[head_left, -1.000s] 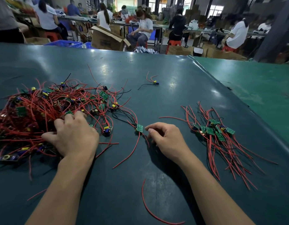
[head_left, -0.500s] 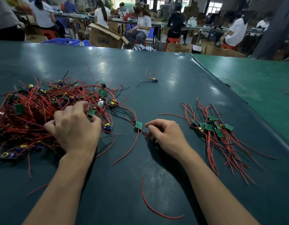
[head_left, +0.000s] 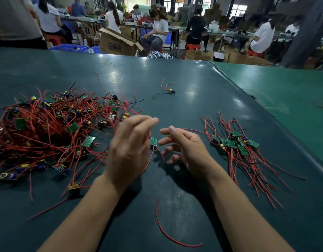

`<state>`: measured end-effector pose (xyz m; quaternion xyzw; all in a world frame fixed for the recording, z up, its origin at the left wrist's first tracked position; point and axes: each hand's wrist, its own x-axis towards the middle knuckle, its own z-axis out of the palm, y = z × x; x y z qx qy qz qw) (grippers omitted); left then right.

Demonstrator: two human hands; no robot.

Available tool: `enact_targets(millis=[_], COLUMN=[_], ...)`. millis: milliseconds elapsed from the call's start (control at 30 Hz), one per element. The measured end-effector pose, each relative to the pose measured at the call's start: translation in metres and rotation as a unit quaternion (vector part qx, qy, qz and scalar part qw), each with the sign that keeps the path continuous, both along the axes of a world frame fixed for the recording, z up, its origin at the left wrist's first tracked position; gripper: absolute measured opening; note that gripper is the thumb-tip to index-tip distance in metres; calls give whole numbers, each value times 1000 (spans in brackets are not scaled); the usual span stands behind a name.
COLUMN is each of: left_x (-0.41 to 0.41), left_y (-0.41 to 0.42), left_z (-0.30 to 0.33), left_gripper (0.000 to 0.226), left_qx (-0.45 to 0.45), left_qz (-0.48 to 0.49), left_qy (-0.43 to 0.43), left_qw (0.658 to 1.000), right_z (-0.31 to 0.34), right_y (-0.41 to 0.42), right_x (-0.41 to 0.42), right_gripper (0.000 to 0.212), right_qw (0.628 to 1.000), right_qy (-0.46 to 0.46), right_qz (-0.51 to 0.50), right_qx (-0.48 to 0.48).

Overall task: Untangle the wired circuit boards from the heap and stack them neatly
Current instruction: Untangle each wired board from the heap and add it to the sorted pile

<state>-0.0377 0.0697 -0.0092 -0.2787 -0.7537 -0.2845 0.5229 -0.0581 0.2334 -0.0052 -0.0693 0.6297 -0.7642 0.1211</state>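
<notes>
A big heap [head_left: 48, 131] of red wires and small green boards is seen on the left of the dark green tabletop [head_left: 193, 84]. It is a jumble, so each board has to be pulled free one at a time. On the right, a tidy pile [head_left: 235, 142] of boards is kept well apart from the heap, most likely so that done ones do not get mixed back in. In that pile the boards are bunched at the far end and the wires are fanned out toward the near edge. Between the two, one small board [head_left: 153, 141] with red wires is seen in the gap between the hands. The left hand [head_left: 129, 148] is held just above the tabletop with its fingers loose and spread, and nothing is gripped by it. The right hand [head_left: 184, 144] is held open too, fingers a little bent, just beside that board; whether it is touched cannot be told. It looks as if this board is about to be picked up. A loose red wire [head_left: 168, 235] is left near the arms, and one stray part [head_left: 170, 91] lies far off. Print is seen on a cardboard box [head_left: 117, 43] behind the tabletop, but it cannot be read.
</notes>
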Motion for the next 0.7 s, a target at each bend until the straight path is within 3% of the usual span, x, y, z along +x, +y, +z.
enact_targets(millis=[67, 133, 333, 433, 533, 600, 700], left_x=[0, -1, -1, 1, 2, -1, -6], left_y=[13, 20, 17, 10, 13, 12, -3], left_z=[-4, -7, -6, -7, -8, -9, -8], left_gripper=[43, 44, 3, 21, 45, 45, 38], left_qx=[-25, -34, -67, -132, -229, -248, -208], left_qz=[-71, -113, -90, -48, 71, 154, 250], left_qy=[-28, -64, -95, -201, -316, -343, -367], left_qw=[997, 991, 989, 969, 918, 893, 871], right_z=[3, 3, 5, 8, 11, 11, 9], right_y=[1, 5, 14, 20, 24, 23, 23], right_x=[1, 0, -5, -9, -10, -10, -11], right_gripper=[37, 34, 21, 17, 25, 23, 13], right_qw=[996, 992, 994, 977, 953, 940, 934], right_qy=[-43, -57, -36, -71, -105, -109, -110], right_qz=[55, 65, -48, -142, -174, -173, -158], right_qx=[-53, -87, -95, -142, -225, -273, -302])
